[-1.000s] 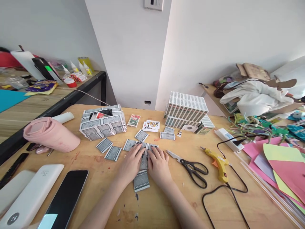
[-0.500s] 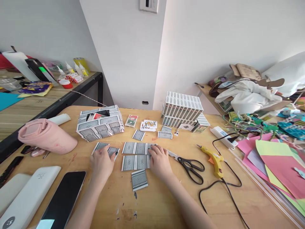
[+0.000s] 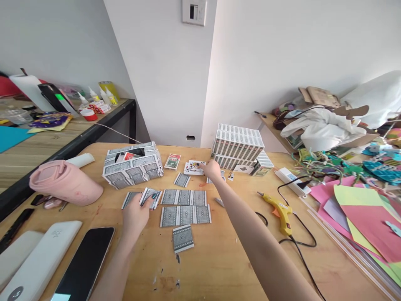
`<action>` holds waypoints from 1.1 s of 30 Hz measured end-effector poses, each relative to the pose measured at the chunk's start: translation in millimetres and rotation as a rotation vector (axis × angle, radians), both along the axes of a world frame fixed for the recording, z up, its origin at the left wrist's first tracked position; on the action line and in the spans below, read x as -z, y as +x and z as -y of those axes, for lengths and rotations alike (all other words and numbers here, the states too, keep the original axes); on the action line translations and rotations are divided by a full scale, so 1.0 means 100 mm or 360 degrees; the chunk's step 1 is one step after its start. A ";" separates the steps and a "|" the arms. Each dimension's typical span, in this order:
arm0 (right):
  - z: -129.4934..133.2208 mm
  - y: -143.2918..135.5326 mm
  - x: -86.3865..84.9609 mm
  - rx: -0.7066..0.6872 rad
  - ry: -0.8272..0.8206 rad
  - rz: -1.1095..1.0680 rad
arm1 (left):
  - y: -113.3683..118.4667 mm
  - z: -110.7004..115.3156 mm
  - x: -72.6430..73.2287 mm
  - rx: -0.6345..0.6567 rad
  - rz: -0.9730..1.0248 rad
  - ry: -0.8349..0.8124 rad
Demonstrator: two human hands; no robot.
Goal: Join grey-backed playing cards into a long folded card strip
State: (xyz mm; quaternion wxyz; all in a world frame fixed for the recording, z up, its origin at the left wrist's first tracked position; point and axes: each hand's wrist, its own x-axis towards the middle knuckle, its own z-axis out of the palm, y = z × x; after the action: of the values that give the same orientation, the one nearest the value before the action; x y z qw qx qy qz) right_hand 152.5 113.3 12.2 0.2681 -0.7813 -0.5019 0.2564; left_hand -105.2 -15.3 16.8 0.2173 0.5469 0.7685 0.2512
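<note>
My left hand (image 3: 136,212) pinches a grey-backed playing card (image 3: 151,197) with folded white edges, tilted up a little. Under and beside it lies another grey-backed piece. At the far side, my right hand (image 3: 211,169) has its fingertips closed at the right edge of a pile of face-up playing cards (image 3: 191,168). Between my arms lie two rows of joined card panels (image 3: 185,215), with a single folded card (image 3: 183,239) in front. One more folded card (image 3: 182,179) lies short of the pile. My right forearm covers most of the scissors (image 3: 219,202).
A box covered in cards (image 3: 133,167) stands back left, beside a red-and-green card pack (image 3: 173,161). Stacked card boxes (image 3: 238,144) stand back right. A yellow glue gun (image 3: 283,215) and its cable lie right. Pink roll (image 3: 67,184), power bank (image 3: 46,255) and phone (image 3: 86,263) lie left.
My right hand has left the card rows and moved away from me to the face-up pile. My left hand has lifted and tilted its card. The view has shifted slightly.
</note>
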 end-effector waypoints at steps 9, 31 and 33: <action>0.11 0.07 0.05 0.0042 0.0170 -0.0394 | 0.32 -0.06 0.01 -0.0052 0.1377 0.0129; 1.18 -0.31 0.22 -0.0085 0.0523 -0.1553 | 0.72 -0.39 0.19 0.0309 0.1736 0.0134; 1.18 -0.31 0.23 -0.0118 0.0487 -0.1524 | 0.72 -0.40 0.21 0.0311 0.1710 0.0127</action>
State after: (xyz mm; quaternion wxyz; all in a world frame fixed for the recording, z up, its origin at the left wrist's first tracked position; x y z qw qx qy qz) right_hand 121.3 -4.5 -10.6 0.5705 -0.5093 -0.3819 0.5189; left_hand -33.4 25.2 -4.1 0.5807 0.4182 0.4849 0.5028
